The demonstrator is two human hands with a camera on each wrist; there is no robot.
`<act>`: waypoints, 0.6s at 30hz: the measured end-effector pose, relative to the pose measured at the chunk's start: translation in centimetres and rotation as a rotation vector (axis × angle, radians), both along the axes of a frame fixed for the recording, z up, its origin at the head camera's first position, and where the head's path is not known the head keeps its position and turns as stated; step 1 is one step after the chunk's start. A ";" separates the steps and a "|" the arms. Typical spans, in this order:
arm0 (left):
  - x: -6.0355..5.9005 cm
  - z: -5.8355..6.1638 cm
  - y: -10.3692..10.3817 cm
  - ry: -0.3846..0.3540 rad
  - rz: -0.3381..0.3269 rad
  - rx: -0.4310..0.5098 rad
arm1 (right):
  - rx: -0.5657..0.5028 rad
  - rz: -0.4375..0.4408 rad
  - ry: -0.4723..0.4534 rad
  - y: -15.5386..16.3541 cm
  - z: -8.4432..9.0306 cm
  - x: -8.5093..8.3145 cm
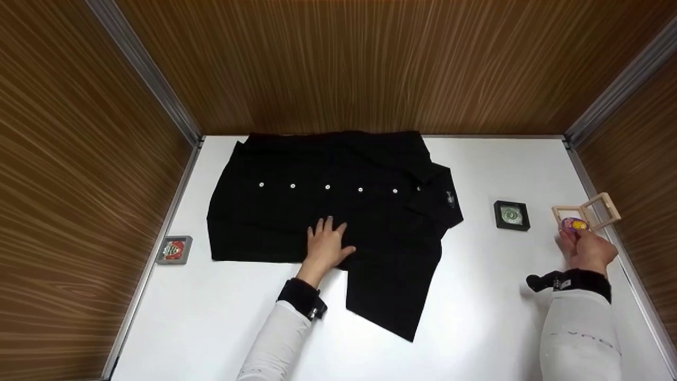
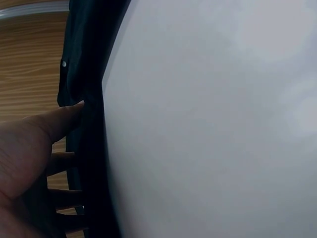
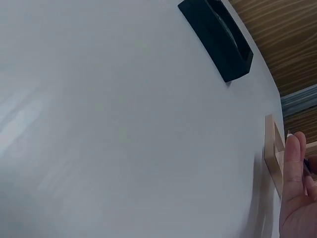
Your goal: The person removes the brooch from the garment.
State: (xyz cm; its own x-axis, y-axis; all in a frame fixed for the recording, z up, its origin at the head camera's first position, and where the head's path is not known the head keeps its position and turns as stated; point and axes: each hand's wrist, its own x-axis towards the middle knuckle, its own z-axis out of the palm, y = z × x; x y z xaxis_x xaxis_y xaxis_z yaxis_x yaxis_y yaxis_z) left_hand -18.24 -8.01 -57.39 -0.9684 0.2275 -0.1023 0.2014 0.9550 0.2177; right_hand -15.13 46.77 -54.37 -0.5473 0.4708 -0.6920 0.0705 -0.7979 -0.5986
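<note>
The wooden case (image 3: 273, 153) is half hidden behind the right hand (image 3: 297, 198) in the right wrist view; the black case's (image 1: 511, 215) emblem is too small to read.

A black framed case (image 1: 511, 215) and grey case (image 1: 174, 250) lie on the white table (image 1: 492, 328).

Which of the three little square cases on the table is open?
The light wooden case at the far right, by the right hand; its lid stands hinged open. The black case and grey case lie closed.
</note>
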 end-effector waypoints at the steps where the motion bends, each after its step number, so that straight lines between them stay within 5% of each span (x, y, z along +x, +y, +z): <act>1: 0.0 0.0 0.0 0.000 0.000 0.000 | -0.007 -0.007 -0.012 0.1 0.0 -0.1; 18: 0.0 0.0 0.0 -0.014 -0.011 0.000 | -0.037 -0.036 -0.046 0.7 -0.1 -0.7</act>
State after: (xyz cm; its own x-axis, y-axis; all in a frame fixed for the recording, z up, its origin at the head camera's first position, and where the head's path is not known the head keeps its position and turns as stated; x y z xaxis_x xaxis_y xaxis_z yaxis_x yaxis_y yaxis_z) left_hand -18.26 -7.99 -57.38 -0.9643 0.2382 -0.1158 0.2088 0.9527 0.2207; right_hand -15.85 47.45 -54.43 -0.4975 0.4636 -0.7332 0.0676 -0.8219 -0.5656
